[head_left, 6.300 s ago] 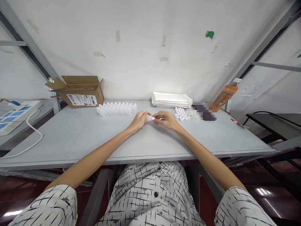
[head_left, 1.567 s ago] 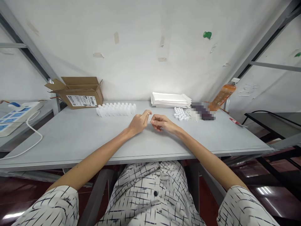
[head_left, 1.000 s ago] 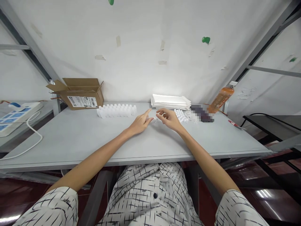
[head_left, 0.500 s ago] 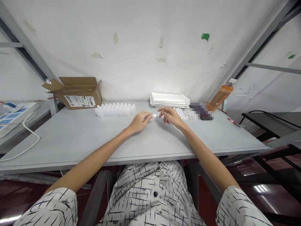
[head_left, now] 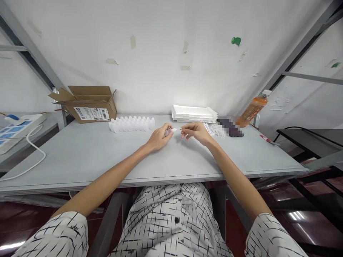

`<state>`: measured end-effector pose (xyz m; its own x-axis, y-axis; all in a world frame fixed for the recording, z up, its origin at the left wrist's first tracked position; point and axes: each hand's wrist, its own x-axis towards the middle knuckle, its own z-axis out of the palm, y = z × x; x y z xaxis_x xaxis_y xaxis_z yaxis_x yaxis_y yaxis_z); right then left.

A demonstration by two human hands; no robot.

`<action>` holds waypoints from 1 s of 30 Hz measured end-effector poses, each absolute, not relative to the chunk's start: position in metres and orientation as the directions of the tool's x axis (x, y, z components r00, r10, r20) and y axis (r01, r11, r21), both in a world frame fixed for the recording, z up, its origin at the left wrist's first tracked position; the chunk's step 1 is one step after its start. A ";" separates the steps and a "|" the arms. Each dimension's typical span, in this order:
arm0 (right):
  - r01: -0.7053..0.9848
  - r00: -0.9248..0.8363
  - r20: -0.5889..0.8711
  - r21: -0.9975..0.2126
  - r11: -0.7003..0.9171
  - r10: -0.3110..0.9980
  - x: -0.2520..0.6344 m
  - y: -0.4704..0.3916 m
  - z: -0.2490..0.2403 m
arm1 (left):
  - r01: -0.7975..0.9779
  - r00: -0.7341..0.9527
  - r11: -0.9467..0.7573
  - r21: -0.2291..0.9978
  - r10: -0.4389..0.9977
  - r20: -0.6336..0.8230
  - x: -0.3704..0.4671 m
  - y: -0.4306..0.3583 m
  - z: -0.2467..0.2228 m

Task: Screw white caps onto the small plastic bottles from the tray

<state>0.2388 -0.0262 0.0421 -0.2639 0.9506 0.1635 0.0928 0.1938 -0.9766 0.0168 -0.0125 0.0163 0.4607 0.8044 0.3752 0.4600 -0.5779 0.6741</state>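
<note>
The left hand (head_left: 160,137) grips a small bottle (head_left: 174,130) sideways, presumably steadying its tip, where the half-curled right hand (head_left: 197,132) pinches a thin white piece (head_left: 179,129).

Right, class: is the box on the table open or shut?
Open: the box has its top flaps raised and splayed outward. Whether anything is inside, I cannot tell.

You wear the one camera on your head — it looks forward and down, over your shirt (head_left: 164,232), across the close-by desk (head_left: 174,164), to the wall (head_left: 152,85).
</note>
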 end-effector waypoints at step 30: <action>0.019 -0.347 0.119 -0.991 0.133 0.930 0.226 -0.030 0.038 | 0.511 0.438 -0.634 0.580 0.773 0.459 0.020 -0.018 0.017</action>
